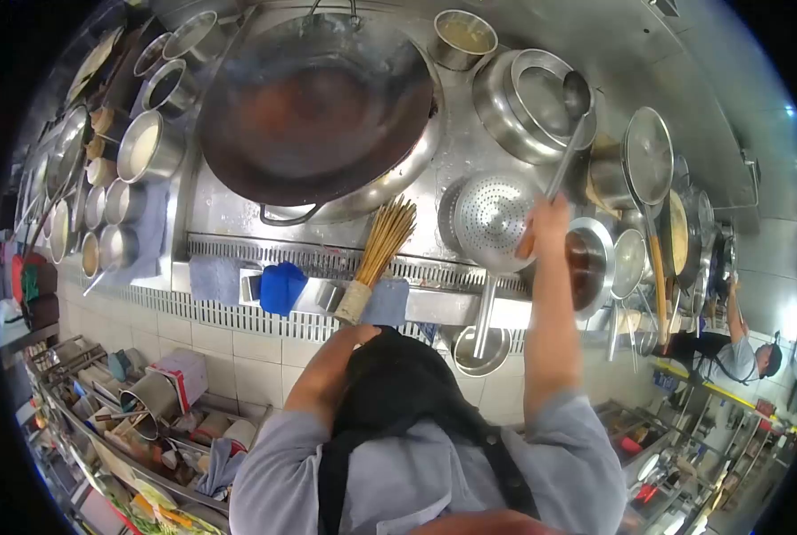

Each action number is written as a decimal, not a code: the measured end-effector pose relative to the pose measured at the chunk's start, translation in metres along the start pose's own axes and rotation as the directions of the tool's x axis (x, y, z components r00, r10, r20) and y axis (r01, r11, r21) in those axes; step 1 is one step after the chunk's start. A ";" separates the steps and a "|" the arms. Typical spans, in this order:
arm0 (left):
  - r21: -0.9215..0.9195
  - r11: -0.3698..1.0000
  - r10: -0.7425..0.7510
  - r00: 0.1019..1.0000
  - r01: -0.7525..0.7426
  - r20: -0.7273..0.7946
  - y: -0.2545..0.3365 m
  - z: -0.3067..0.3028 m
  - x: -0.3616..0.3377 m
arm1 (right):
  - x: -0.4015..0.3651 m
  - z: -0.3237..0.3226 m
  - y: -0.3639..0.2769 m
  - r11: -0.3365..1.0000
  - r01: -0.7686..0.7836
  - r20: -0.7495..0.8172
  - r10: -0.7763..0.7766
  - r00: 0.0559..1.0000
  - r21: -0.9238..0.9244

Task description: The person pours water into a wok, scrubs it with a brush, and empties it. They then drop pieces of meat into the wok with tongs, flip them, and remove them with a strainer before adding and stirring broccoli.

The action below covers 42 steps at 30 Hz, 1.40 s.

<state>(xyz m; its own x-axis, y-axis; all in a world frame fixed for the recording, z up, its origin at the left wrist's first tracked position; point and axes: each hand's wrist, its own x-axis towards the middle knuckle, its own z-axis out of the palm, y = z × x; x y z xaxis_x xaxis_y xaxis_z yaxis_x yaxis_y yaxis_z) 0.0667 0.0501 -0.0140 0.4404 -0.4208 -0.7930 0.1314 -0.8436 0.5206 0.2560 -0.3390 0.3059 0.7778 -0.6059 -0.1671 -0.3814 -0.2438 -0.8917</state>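
Note:
My right hand (550, 219) is closed around the handle of a ladle (566, 160), whose wooden end sticks out below my fist. The ladle's dark bowl lies over a round metal basin (496, 102) at the back right. Under my right hand sits a perforated skimmer (495, 214) with its handle towards me. My left hand (363, 333) is close to my apron, just below the wrapped base of a bamboo wok brush (386, 245). Its fingers are hidden, so I cannot see whether it touches the brush. A large dark wok (313, 111) stands tilted on the stove.
Metal pots (151, 147) line the left side. A blue cloth (282, 287) hangs on the front rail. A pan of dark liquid (586, 267) and hanging strainers (648, 156) are at the right. Another person (728, 357) works far right. Behind me stands a cluttered cart (184, 428).

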 end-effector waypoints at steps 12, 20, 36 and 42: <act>-0.043 0.930 0.149 0.481 -0.365 -0.864 0.079 -0.126 -0.322 | 0.055 -0.005 -0.048 0.052 -0.498 0.501 -0.111 0.858 0.866; 0.543 0.784 0.599 0.135 -0.302 -0.789 0.116 -0.266 -0.302 | -0.143 0.014 -0.142 0.050 -0.565 0.556 -0.268 0.787 0.823; 0.600 0.712 0.689 0.195 -0.364 -0.699 0.107 -0.309 -0.300 | -0.302 0.111 -0.126 0.677 -0.534 0.735 -0.014 0.678 0.506; 0.500 0.783 0.583 0.155 -0.371 -0.798 0.109 -0.289 -0.303 | -0.249 0.105 -0.071 0.974 0.003 0.286 -0.070 0.956 0.228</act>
<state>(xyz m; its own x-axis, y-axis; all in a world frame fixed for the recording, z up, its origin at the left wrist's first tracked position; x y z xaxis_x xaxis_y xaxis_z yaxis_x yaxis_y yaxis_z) 0.2041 0.1824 0.3746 0.8532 -0.2907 0.4332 -0.5046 -0.6706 0.5438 0.1417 -0.0913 0.3670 0.9128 -0.3458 -0.2173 -0.2551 -0.0670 -0.9646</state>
